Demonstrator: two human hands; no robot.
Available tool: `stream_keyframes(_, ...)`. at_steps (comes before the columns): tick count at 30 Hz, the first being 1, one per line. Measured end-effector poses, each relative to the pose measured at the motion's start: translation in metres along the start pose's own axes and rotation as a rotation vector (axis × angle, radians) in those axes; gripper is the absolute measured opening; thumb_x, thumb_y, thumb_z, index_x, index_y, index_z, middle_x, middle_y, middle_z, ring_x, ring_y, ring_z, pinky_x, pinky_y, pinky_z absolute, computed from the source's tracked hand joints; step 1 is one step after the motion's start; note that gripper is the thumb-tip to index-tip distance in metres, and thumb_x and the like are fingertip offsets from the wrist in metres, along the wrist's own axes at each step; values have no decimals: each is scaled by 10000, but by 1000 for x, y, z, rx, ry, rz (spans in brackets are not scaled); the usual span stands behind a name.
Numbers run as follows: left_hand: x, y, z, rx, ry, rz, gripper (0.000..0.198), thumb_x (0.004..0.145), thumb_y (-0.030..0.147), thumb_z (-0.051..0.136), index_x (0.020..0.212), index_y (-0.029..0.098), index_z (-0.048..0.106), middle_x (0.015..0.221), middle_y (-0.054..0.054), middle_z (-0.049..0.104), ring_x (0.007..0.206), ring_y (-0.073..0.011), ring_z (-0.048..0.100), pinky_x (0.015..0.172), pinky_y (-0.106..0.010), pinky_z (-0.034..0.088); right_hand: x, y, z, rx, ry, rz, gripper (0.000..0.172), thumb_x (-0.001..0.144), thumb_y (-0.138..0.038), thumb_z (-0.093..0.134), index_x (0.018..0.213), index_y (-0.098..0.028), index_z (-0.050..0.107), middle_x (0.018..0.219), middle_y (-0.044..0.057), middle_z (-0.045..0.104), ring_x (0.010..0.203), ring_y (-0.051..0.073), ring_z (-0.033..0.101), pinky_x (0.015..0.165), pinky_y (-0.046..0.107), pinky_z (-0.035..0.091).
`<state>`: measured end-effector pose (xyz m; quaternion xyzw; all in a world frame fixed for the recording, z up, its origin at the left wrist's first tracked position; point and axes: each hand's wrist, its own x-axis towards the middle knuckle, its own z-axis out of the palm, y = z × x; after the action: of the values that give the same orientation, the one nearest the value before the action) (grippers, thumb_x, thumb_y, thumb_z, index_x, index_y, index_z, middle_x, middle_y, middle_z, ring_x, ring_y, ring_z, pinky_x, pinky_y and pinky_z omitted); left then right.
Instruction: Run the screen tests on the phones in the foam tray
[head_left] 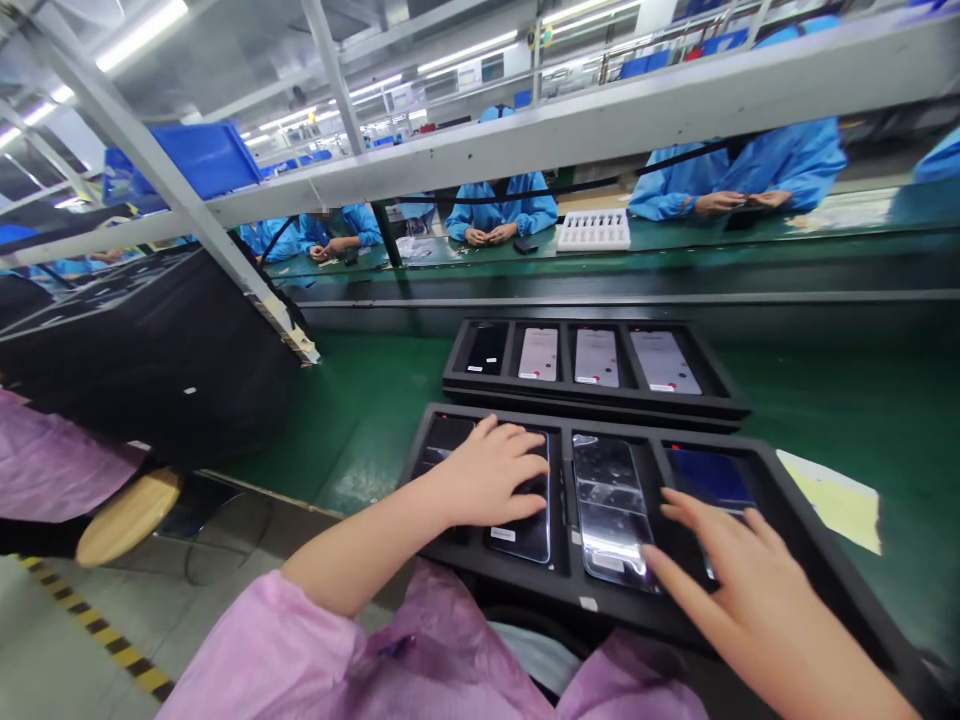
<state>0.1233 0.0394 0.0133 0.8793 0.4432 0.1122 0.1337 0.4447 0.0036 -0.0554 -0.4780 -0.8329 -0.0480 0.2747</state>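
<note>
Green factory table [375,420] carries a black tray [780,530] whose slots keep phones [611,510] apart. Left grip [487,475] lies released, flat on one phone; right grip [750,590] is released too, fingertips at the next phone's edge. Second tray [596,345] sits beyond both grips.

Phones [611,510] in trays [525,585] on conveyor [360,420]

We've got glossy glass phone screens [611,510] in a matt black moulded tray [780,540], sitting on a smooth green rubber-matted worktop [360,440]. Our pink smock sleeve [255,640] looks like thin, crinkly cloth, and the stool seat [127,517] beside us is smooth varnished wood.
</note>
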Motion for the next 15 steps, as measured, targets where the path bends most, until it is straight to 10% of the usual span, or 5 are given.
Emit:
stream_keyframes(7, 23, -8, 37, -136, 12, 57, 476, 920, 618, 745, 1191, 227, 768, 1527, -157, 599, 1407, -407, 515, 1229, -553, 379, 6, -32, 30, -76, -40, -23, 632, 1070, -563, 407, 1476, -91, 515, 1332, 209, 639, 1383, 463, 471, 1074, 652, 506)
stream_keyframes(15, 17, -13, 34, -105, 47, 59, 502, 889, 620, 781, 1220, 243, 780, 1529, -159, 593, 1343, -416, 553, 1167, -540, 456, -4, -26, 30, 40, -81, 27, 649, 1057, -601, 436, 1525, -153, 448, 1418, 189, 592, 1464, 459, 402, 1090, 673, 504)
